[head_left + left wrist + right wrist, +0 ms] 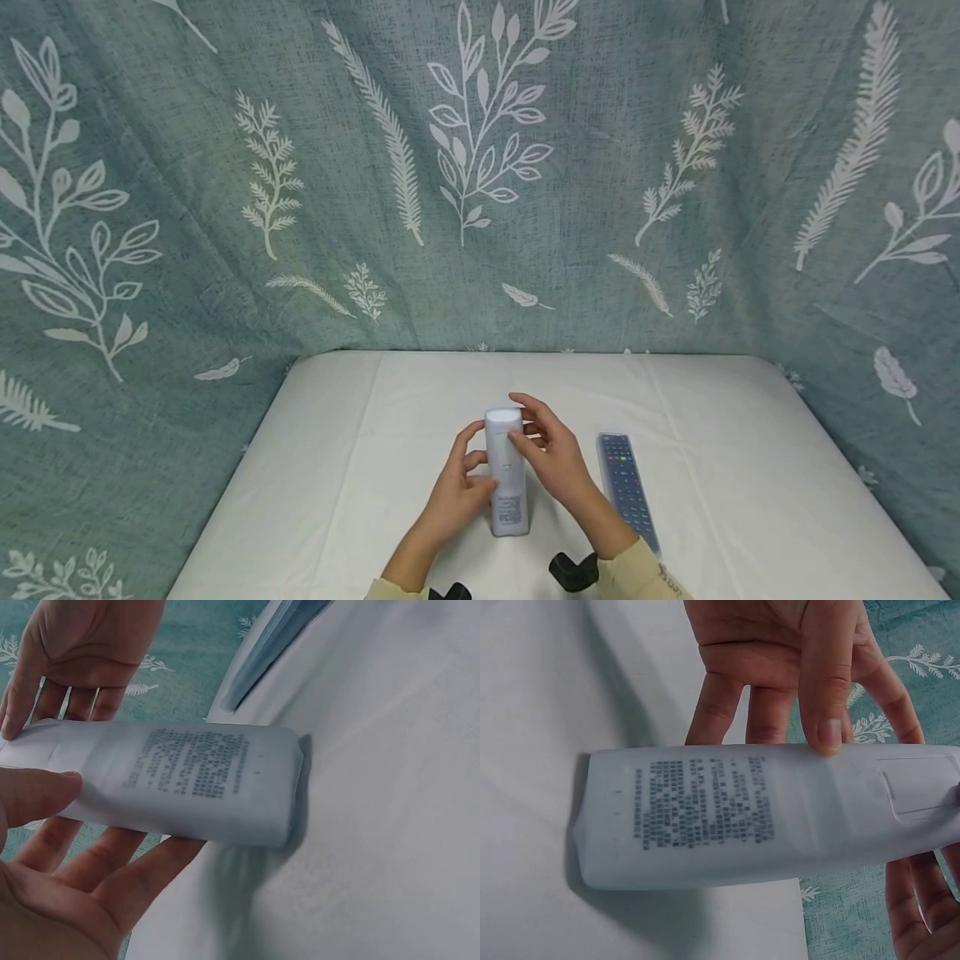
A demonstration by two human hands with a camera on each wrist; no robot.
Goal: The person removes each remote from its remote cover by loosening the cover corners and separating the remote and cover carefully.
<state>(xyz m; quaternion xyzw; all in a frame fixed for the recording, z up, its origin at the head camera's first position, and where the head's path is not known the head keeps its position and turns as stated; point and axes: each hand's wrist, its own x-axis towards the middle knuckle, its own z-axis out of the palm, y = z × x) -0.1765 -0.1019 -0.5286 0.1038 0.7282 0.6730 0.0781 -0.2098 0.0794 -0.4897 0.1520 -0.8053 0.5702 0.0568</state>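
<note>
Between both hands a whitish remote control (507, 487) stands tilted up over the white tablecloth, its back with a block of small print facing me. My left hand (456, 492) grips its left side, thumb on the edge and fingers behind, as the left wrist view shows with the left hand (67, 900) in the foreground. Higher up, my right hand (553, 454) pinches the other side near the top end, its index finger stretched above. In the right wrist view the remote control's printed back (705, 802) shows closely, its lower end near the cloth.
A second remote control (628, 487) with dark blue buttons lies face up on the white table (390, 392), right of my right hand and partly behind the forearm. Black wrist mounts (573, 572) sit at both sleeves. A green leaf-patterned curtain (480, 275) surrounds the table.
</note>
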